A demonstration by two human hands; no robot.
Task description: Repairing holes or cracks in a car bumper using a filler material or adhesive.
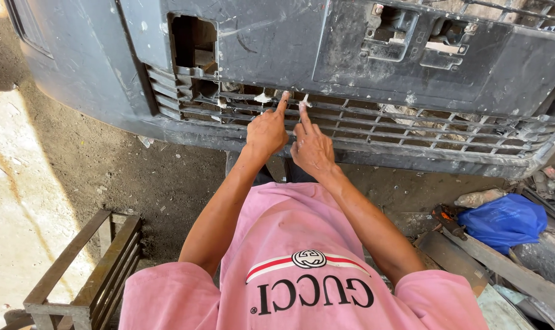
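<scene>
A dusty dark grey car bumper (271, 46) stands in front of me, its lower grille (412, 125) made of thin horizontal slats. My left hand (266, 131) is curled, its forefinger pressed on an upper slat beside a broken gap with white bits (263, 98). My right hand (313, 148) is close beside it, forefinger stretched onto the same slat, the other fingers curled against the grille. Neither hand holds anything. My pink shirt fills the bottom of the view.
A rusty metal frame (94, 269) stands on the dirt floor at lower left. At lower right lie a blue plastic bag (503, 220), metal bars (503, 269) and scrap. A square opening (193, 46) is cut in the bumper's upper left.
</scene>
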